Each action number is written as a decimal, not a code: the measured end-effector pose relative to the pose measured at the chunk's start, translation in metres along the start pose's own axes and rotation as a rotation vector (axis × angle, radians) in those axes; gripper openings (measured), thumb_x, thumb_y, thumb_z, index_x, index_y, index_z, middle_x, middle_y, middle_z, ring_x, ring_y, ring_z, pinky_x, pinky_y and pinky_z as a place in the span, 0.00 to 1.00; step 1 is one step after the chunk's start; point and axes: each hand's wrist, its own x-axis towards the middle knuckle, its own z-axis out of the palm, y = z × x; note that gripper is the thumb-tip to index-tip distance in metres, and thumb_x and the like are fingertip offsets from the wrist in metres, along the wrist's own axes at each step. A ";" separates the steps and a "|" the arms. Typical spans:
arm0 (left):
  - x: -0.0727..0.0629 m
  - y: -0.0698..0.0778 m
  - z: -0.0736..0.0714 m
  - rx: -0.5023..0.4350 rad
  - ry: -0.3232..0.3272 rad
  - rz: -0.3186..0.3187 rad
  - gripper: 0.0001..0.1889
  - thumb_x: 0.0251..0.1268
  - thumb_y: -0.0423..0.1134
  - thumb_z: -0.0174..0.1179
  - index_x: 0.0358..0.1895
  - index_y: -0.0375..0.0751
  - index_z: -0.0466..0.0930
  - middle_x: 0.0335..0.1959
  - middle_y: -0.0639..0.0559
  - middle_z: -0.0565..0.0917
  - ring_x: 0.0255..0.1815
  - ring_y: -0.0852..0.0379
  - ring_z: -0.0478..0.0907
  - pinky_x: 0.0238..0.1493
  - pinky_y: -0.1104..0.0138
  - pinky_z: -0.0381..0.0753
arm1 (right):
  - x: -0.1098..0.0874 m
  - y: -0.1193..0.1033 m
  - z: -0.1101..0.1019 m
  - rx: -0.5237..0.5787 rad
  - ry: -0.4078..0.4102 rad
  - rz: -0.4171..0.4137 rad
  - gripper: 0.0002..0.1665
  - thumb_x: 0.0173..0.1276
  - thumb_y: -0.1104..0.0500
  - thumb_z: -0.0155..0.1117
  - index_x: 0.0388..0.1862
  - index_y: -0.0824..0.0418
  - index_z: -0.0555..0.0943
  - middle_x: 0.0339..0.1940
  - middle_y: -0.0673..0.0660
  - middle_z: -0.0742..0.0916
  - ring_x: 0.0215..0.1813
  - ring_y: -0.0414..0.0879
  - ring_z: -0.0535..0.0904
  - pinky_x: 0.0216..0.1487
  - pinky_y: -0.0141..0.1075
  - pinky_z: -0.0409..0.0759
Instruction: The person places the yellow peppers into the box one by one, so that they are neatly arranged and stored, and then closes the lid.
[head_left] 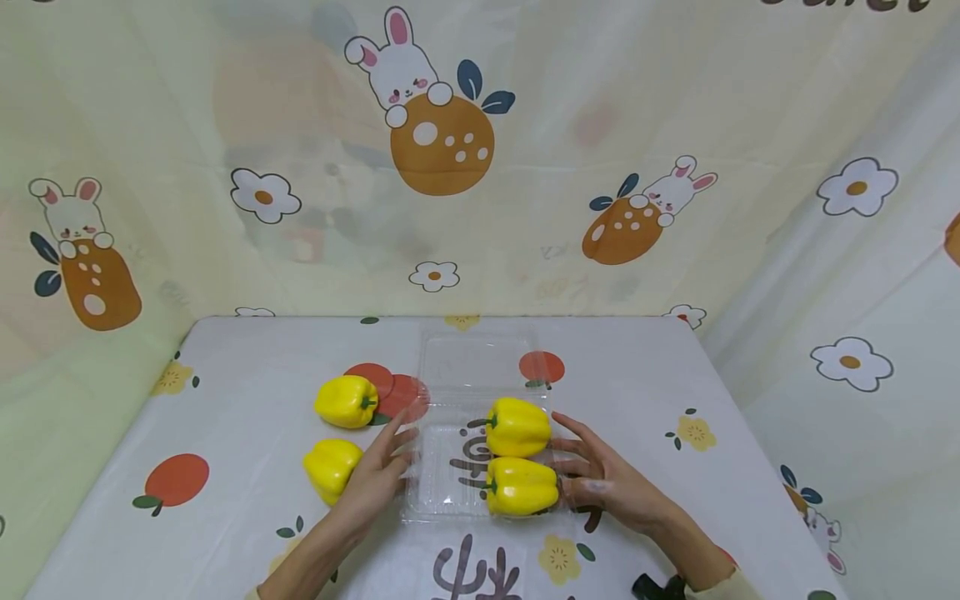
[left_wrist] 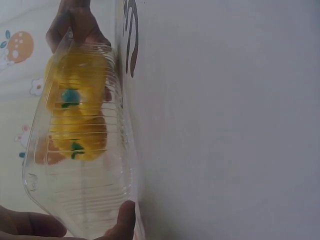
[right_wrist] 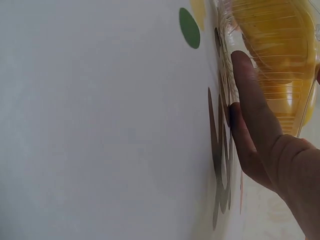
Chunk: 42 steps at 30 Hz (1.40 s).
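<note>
A clear plastic clamshell box (head_left: 442,492) lies with its lid (head_left: 480,358) folded back away from me. Two yellow bell peppers (head_left: 519,427) sit side by side in its right half, stems pointing left. My left hand (head_left: 375,475) is at the box's left wall, fingers loosely extended along it; its thumb (left_wrist: 128,215) shows low on the plastic in the left wrist view. At the right wall my right hand (head_left: 611,483) rests with fingers spread and fairly straight, touching the side in the right wrist view. Neither hand grips a pepper.
Two more yellow bell peppers lie on the table left of the box, one farther back (head_left: 347,402) and one (head_left: 332,468) beside my left hand. A black object (head_left: 658,587) is at the front edge by my right forearm. A printed curtain (head_left: 525,233) hangs behind the table.
</note>
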 end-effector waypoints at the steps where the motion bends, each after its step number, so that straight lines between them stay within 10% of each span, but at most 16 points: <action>1: 0.000 0.000 0.000 0.002 0.001 -0.003 0.36 0.82 0.33 0.48 0.87 0.58 0.51 0.83 0.37 0.66 0.78 0.32 0.71 0.72 0.41 0.80 | 0.000 0.000 0.000 0.000 -0.002 -0.004 0.58 0.75 0.58 0.66 0.90 0.42 0.40 0.86 0.73 0.56 0.74 0.59 0.74 0.65 0.51 0.87; 28: -0.010 0.013 -0.005 0.077 0.031 0.070 0.38 0.79 0.27 0.49 0.87 0.53 0.50 0.83 0.38 0.65 0.78 0.33 0.71 0.71 0.45 0.81 | -0.003 0.004 0.005 -0.022 0.011 -0.040 0.58 0.75 0.59 0.65 0.90 0.46 0.40 0.86 0.74 0.55 0.77 0.63 0.73 0.65 0.47 0.87; 42: -0.019 0.041 -0.055 0.287 0.000 0.276 0.27 0.80 0.32 0.55 0.78 0.53 0.70 0.74 0.43 0.78 0.75 0.36 0.75 0.71 0.45 0.80 | -0.005 0.001 0.008 -0.044 0.034 -0.023 0.58 0.75 0.59 0.67 0.90 0.46 0.40 0.86 0.74 0.56 0.77 0.63 0.73 0.65 0.47 0.87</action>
